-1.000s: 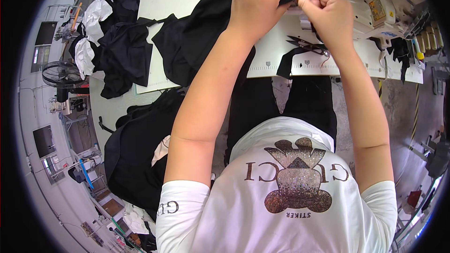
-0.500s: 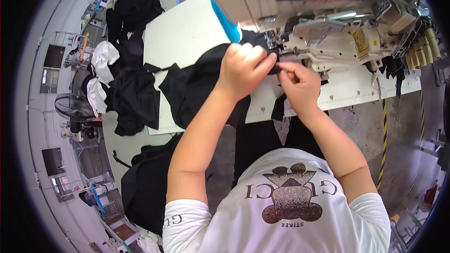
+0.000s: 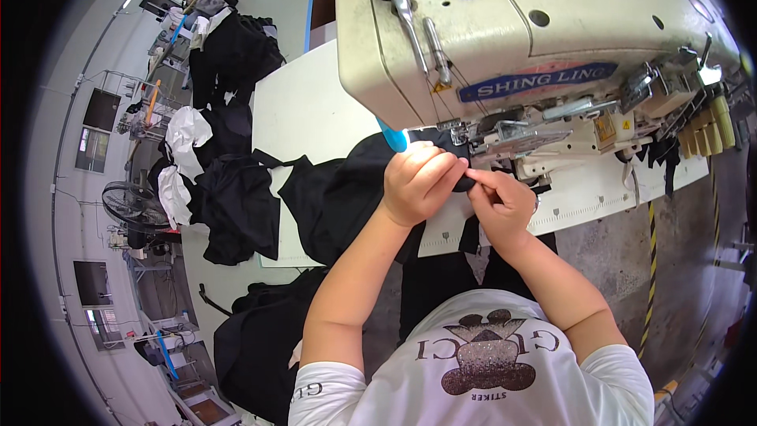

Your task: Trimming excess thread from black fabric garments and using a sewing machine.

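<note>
Black cloth [image 3: 339,197], centre of frame, lying on white table [image 3: 303,91]. Left hand [image 3: 420,183], centre: fingers curled, clamped on the cloth's edge. Right hand [image 3: 502,200], just right of it: fingertips pinched on that edge. Sewing machine [image 3: 489,31]: upper right.

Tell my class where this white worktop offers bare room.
Free: worktop left of the sewing machine, beyond the black cloth; narrow front strip right of the right hand. Crowded: below the machine, where left hand, right hand and cloth meet.
</note>
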### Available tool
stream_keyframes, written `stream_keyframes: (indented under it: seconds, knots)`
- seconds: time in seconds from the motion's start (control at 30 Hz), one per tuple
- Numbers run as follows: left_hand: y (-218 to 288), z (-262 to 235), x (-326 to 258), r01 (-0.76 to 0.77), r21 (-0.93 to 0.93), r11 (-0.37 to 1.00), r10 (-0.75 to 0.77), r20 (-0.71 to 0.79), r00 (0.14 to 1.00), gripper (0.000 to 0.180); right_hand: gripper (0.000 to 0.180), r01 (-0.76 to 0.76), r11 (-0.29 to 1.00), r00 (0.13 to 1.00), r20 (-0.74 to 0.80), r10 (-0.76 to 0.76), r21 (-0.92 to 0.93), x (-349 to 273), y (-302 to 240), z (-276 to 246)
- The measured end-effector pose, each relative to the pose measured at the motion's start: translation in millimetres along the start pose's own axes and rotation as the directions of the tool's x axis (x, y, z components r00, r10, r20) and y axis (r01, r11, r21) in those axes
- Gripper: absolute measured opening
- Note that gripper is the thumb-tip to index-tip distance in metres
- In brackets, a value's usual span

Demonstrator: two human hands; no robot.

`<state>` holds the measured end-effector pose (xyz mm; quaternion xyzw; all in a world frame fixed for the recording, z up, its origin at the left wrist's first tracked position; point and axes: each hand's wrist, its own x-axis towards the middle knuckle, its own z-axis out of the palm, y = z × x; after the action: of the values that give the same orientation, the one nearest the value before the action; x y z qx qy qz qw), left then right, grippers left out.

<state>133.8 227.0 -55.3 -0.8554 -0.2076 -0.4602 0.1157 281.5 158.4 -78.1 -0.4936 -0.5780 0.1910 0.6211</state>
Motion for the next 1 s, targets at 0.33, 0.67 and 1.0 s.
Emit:
stream_keyframes:
  seconds: [0.33,0.67,1.0]
  knots:
    - [10,-1,0,0.069,0.079,0.994,-0.070,0.011,0.997,0.022,0.026,0.047,0.999,0.999,0.013,-0.047,-0.012,-4,10,2]
    - [8,4,-3,0.149,0.095,0.984,-0.152,0.028,0.988,0.025,0.025,-0.055,0.997,0.998,0.025,0.053,0.053,-7,6,2]
    - [14,-1,3,0.168,0.112,0.979,-0.174,0.050,0.983,0.023,0.026,-0.021,0.999,1.000,0.015,0.021,0.045,0,4,-2]
